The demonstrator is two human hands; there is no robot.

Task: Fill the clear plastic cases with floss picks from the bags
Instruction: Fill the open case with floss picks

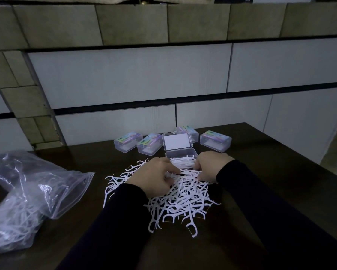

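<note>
A loose pile of white floss picks (180, 199) lies on the dark wooden table (261, 191). Just behind it stands an open clear plastic case (180, 153), lid up, with some picks inside. My left hand (153, 177) rests on the pile's far part, fingers curled and pinching picks. My right hand (210, 166) is on the pile beside the case's front right corner, fingers curled down into the picks. Both wear dark sleeves.
Several shut clear cases with coloured labels (127, 143) (215, 141) stand in a row behind the open one. Clear plastic bags of floss picks (33, 197) lie at the left. A tiled wall rises behind the table; the table's right edge is near.
</note>
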